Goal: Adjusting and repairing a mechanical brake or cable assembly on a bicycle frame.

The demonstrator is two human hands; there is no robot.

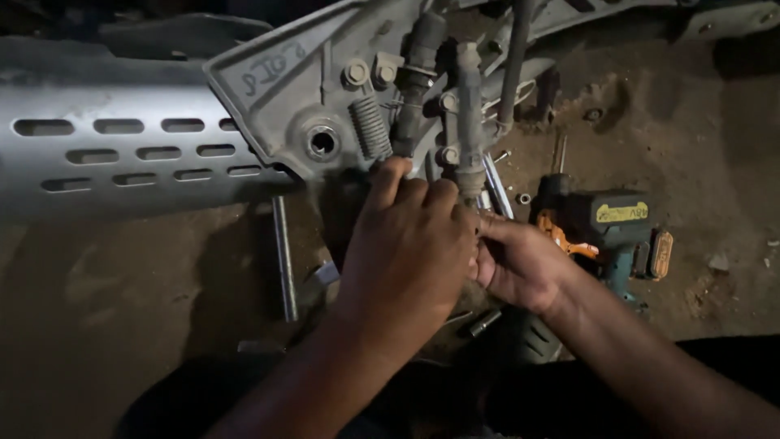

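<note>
My left hand [406, 244] reaches up under a grey cast metal bracket [284, 77] of a motorcycle, its fingertips touching the parts just below a coil spring [370, 126] and a black rubber-sleeved rod [414, 81]. My right hand [520, 264] sits close beside it, fingers pressed against the left hand near the lower end of a grey vertical rod [469, 114]. What the fingers grip is hidden behind the left hand.
A slotted silver exhaust heat shield [106, 146] lies at the left. A long steel axle bolt [283, 256] rests on the dirt floor. A green cordless impact driver [609, 223] lies at the right, with small sockets and nuts [485, 321] scattered near it.
</note>
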